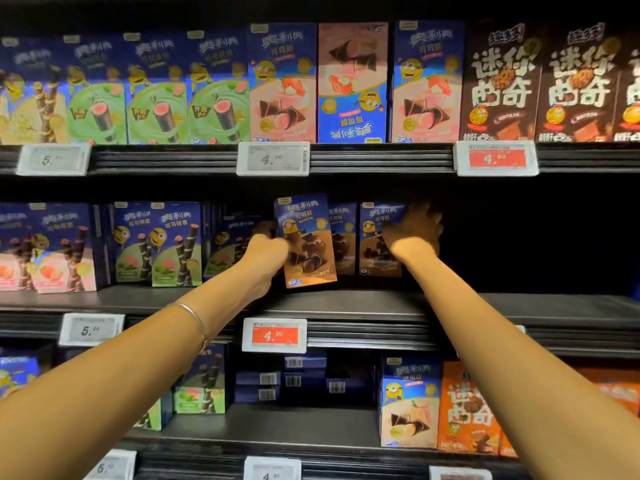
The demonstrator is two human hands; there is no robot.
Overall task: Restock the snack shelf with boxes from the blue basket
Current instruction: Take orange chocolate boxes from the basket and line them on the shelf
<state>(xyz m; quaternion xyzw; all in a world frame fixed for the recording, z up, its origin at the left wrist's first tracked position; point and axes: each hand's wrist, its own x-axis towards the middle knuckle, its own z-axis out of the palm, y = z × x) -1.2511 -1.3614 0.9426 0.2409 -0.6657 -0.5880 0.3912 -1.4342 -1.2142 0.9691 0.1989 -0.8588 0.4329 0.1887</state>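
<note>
On mid shelf (346, 301), 3 choc boxes (308, 237) (343, 237) (375, 237); L hand (266, 252), R hand (415, 235) fingers (425, 221) each grip 1.

Glossy printed cardboard boxes (306, 240); matt dark shelf (346, 299); thin metal bracelet (194, 318).

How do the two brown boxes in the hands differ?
The left box is tilted and nearer the camera, so it looks larger; the right box stands upright, deeper on the shelf. The left hand grips the left box at its left edge; the right hand covers the right box's upper right corner. The left box is well lit, the right box shadowed. Both carry the same blue-and-brown print.
</note>
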